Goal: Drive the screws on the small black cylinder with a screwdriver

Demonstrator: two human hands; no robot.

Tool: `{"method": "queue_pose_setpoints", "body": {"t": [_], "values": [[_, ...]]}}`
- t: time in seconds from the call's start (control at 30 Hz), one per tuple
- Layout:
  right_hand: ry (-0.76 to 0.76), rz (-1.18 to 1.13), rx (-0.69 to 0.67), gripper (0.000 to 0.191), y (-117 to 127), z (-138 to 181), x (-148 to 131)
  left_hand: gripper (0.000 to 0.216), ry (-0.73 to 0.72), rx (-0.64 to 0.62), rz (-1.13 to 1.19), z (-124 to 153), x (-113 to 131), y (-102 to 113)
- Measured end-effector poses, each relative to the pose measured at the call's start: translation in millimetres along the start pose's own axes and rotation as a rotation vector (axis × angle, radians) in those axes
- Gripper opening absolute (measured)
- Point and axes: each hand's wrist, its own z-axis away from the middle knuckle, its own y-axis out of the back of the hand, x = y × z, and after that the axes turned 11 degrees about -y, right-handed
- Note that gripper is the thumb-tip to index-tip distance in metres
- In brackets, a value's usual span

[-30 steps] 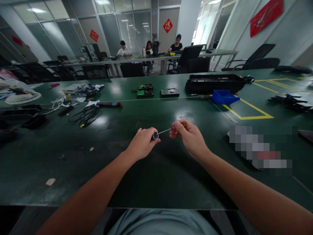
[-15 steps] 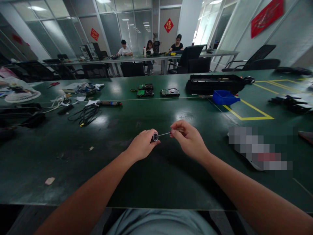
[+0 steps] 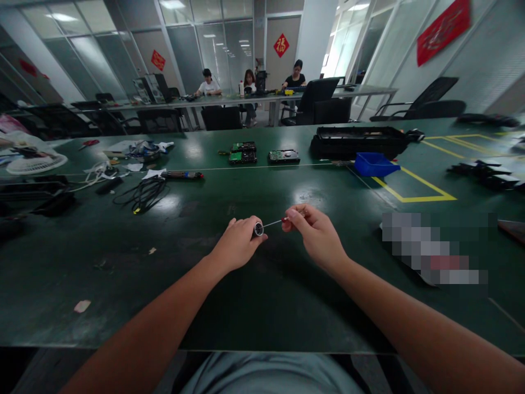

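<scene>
My left hand (image 3: pixel 238 242) is closed around a small dark cylinder (image 3: pixel 258 229) whose round open end faces right. My right hand (image 3: pixel 314 234) pinches the handle of a thin metal rod (image 3: pixel 272 223), a slim tool whose tip points into the cylinder's opening. Both hands hover just above the dark green table (image 3: pixel 197 257), close together near its middle. A trace of red shows at the rod's handle between my right fingers.
Circuit boards (image 3: pixel 243 152) and a hard drive (image 3: pixel 284 156) lie farther back. A black tray (image 3: pixel 361 140) and blue bin (image 3: pixel 375 163) sit at right, cables (image 3: pixel 141 194) and a screwdriver (image 3: pixel 182 175) at left. Three people sit at a far table.
My right hand has drawn slightly closer to my left, shortening the visible length of rod. The left hand has barely moved.
</scene>
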Motion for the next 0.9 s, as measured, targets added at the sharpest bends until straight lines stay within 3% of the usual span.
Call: {"method": "queue_pose_setpoints", "body": {"t": [0.1, 0.17, 0.27, 0.43, 0.6, 0.73, 0.9], "values": [[-0.216, -0.339, -0.041, 0.03, 5, -8, -1, 0.014, -0.1, 0.096, -0.143, -1, 2, 7], [-0.358, -0.474, -0.074, 0.033, 9, -13, -2, 0.012, -0.083, 0.103, -0.245, -2, 1, 9], [-0.347, -0.515, -0.036, 0.032, 12, -15, -2, 0.01, 0.01, 0.0, -0.2, -3, -2, 8], [-0.32, -0.458, -0.061, 0.032, 8, -10, -2, 0.014, 0.044, -0.115, -0.036, 2, 1, 5], [-0.319, -0.44, -0.05, 0.036, 8, -9, -4, 0.041, 0.181, -0.238, -0.047, 11, 3, 26], [-0.314, -0.428, -0.055, 0.035, 11, -10, -2, 0.045, 0.282, -0.367, -0.181, 33, -30, 57], [-0.305, -0.414, -0.06, 0.033, 12, -9, -2, 0.05, 0.506, -0.438, -0.486, 84, -105, 123]]}}
